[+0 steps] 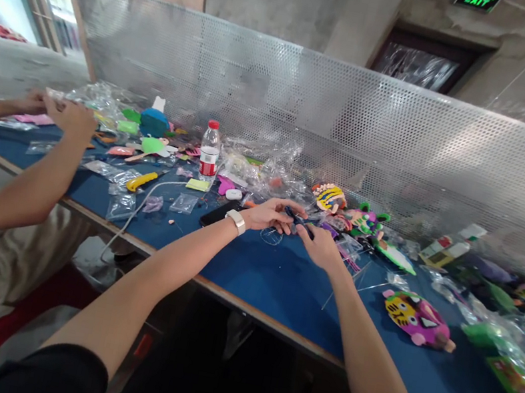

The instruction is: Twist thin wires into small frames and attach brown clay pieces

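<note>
Both hands meet over the blue table point(248, 275). My left hand point(272, 215), with a pale band on its wrist, has bent fingers pinching at something too small to make out. My right hand point(322, 248) is closed on a small dark tool point(306, 230), its far end between the two hands; its exact kind is not clear. Just under my left fingers lies a loop of thin clear line point(270, 236). A black phone point(219, 214) rests left of my left wrist, near a white earbud case point(233, 195). Thin clear strands point(360, 275) lie beside my right forearm.
A co-worker's hands point(73, 119) work at the left. Between us are a water bottle point(209, 153), a yellow cutter point(142, 181) and a white cable point(138, 208). Foam animal figures point(418, 317) and plastic bags point(518, 357) lie right. A perforated metal screen point(271, 90) stands behind.
</note>
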Tool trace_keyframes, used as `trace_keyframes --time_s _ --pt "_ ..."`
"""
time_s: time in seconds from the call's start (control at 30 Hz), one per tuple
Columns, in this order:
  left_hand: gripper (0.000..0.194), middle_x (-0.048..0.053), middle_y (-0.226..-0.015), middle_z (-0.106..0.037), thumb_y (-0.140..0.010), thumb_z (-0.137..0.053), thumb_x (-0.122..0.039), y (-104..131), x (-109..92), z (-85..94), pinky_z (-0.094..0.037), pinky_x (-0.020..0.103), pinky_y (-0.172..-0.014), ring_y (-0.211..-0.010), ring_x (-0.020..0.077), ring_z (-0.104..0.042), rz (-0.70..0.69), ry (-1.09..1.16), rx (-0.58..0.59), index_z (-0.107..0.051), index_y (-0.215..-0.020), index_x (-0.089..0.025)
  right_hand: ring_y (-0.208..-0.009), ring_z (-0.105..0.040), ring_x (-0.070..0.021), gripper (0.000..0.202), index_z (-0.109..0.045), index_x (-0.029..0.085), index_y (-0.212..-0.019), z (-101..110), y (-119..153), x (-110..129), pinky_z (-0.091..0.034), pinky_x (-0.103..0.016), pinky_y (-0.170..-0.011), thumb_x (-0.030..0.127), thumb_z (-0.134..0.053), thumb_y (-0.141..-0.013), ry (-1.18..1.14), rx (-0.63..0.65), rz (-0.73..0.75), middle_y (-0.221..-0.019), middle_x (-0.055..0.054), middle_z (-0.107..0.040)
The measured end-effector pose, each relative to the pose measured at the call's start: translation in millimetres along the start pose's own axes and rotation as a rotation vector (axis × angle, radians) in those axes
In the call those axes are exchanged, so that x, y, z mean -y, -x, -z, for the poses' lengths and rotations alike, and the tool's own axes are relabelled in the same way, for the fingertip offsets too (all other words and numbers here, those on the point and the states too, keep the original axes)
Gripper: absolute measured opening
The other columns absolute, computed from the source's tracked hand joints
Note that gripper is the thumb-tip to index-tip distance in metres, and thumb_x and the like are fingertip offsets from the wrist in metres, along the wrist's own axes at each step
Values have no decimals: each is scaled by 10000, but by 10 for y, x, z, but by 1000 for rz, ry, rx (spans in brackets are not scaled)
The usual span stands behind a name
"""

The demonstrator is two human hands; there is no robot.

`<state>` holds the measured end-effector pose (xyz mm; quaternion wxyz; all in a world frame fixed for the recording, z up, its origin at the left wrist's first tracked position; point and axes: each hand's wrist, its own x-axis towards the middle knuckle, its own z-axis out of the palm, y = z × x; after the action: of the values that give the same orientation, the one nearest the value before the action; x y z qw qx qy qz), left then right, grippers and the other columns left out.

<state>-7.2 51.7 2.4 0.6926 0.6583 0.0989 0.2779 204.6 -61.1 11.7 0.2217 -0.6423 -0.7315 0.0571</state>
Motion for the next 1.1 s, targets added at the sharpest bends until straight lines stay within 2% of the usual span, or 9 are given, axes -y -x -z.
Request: trace_keyframes --time_s 0.17,0.3,0.5,0.67,0.77,0.87,1.0,1.07,1.1 --pt "440 193 -1369 -787 -936 -817 -146 0 -7 -10 -605 229 -640 -758 123 -804 0 -10 -30 -755 -1372 -157 -981 -791 -300 472 -792 205 -1063 11 11 13 -493 -319 -815 535 -472 -1170 32 8 -15 -1024 -119 -851" --pt "462 204 -1436 -756 -950 -805 -136 -7 -4 -25 -622 229 -679 -775 118 -807 -19 1 -73 -729 -1404 -172 -909 -779 -290 491 -777 207 -976 19 -2 -3 -479 -318 -791 533 -465 -1170 -2 -19 -19 -956 -111 -840" --pt "633 200 -1418 -750 -946 -839 -148 -32 28 -50 -685 313 -774 -801 151 -812 -36 17 -185 -643 -1543 -219 -822 -756 -286 537 -710 225 -807 19 -43 -42 -469 -323 -762 541 -460 -1163 -33 -92 -127 -815 -108 -793" --pt "561 214 -1510 -705 -1054 -773 -309 -43 40 -64 -718 411 -830 -827 176 -817 -20 2 -311 -579 -1573 -223 -976 -794 -338 587 -783 208 -887 40 -85 -136 -535 -353 -894 599 -439 -1157 -65 -208 -271 -871 -155 -813" --pt "483 216 -1460 -720 -1069 -750 -334 -48 61 -68 -718 434 -845 -831 191 -824 -11 -72 -378 -603 -1506 -190 -1067 -795 -364 604 -822 177 -1037 91 -104 -213 -556 -379 -956 607 -417 -1160 -55 -256 -370 -971 -192 -834" --pt "373 179 -1259 -786 -1078 -719 -348 -50 95 -59 -702 417 -837 -812 192 -807 8 -296 -359 -654 -1392 -156 -1180 -780 -383 621 -809 153 -1236 161 -104 -283 -562 -403 -1008 611 -394 -1167 -26 -249 -477 -1153 -228 -835" --pt "115 112 -1045 -804 -1031 -672 -217 -39 83 -75 -638 392 -891 -873 221 -769 -47 -1005 -300 -752 -1088 -156 -1292 -747 -423 726 -763 117 -1400 231 -80 -388 -559 -465 -1082 672 -363 -1156 29 -162 -631 -1334 -287 -783" --pt "134 111 -1026 -796 -1008 -637 -158 -25 22 -112 -599 388 -937 -962 253 -762 -59 -1312 -283 -758 -951 -167 -1331 -729 -440 761 -767 98 -1391 246 -64 -445 -553 -489 -1110 689 -355 -1147 48 -114 -663 -1377 -305 -761" --pt "174 117 -1035 -793 -1025 -608 -162 -14 -22 -132 -585 382 -938 -990 264 -759 -58 -1401 -288 -761 -942 -169 -1341 -724 -447 765 -778 92 -1367 249 -55 -471 -553 -499 -1115 691 -358 -1143 53 -83 -670 -1383 -310 -757"
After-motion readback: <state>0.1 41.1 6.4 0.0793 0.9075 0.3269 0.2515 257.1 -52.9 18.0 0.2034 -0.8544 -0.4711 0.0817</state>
